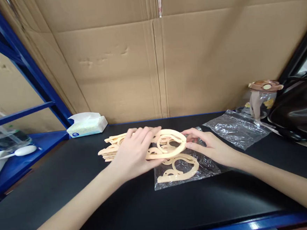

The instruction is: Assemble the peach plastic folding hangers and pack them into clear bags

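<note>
My left hand (136,149) lies over a cream-coloured curved plastic piece (175,152), with fingers along its top edge and the thumb below. At the right end of that piece, the fingertips of my right hand (200,145) pinch its rounded tip. Under and left of my left hand is a stack of similar cream pieces (110,153). Closer to me, another cream piece (177,177) lies on or in a clear plastic bag (211,170); which of the two cannot be told.
A second clear bag (235,128) lies on the black table (118,212) at right. Behind it stand a lidded bottle (264,98) and a black bag (297,108). A tissue pack (87,125) sits back left, beside a blue frame (32,74). Cardboard (113,68) rises behind.
</note>
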A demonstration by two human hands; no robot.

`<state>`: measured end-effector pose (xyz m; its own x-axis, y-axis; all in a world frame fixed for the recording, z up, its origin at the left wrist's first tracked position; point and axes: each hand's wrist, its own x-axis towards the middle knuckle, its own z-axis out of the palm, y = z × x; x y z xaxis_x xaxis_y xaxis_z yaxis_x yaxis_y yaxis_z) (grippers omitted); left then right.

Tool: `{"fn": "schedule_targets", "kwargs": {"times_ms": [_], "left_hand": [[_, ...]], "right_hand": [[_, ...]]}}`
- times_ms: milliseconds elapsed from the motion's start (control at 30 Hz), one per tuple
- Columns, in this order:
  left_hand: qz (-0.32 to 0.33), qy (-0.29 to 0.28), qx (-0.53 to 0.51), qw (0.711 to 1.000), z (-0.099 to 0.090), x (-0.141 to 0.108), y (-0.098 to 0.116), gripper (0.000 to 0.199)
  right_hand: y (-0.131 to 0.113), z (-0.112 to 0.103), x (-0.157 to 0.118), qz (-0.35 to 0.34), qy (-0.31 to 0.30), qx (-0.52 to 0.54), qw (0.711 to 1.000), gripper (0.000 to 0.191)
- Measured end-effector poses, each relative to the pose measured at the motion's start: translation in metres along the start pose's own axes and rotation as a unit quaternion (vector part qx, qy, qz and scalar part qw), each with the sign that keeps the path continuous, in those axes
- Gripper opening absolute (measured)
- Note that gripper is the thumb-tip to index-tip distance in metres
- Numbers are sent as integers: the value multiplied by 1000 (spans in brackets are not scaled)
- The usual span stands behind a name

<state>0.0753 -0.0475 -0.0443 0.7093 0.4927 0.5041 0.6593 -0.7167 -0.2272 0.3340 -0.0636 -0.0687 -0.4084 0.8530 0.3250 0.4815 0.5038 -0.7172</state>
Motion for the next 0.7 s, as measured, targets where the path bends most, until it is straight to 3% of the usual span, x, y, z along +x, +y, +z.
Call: {"fn": "schedule_targets", "kwargs": {"times_ms": [200, 533, 700], "left_hand": [[22, -11, -25, 999, 8, -2, 12, 73], [17, -61, -64, 996, 8, -3, 2, 85], [11, -69, -59, 996, 6, -3, -2, 80]], "right_hand": [[-1, 2, 0, 50, -108, 191, 974, 24], [3, -1, 5, 69, -100, 258, 959, 20], [5, -4, 5, 59, -99, 270, 956, 16]]}}
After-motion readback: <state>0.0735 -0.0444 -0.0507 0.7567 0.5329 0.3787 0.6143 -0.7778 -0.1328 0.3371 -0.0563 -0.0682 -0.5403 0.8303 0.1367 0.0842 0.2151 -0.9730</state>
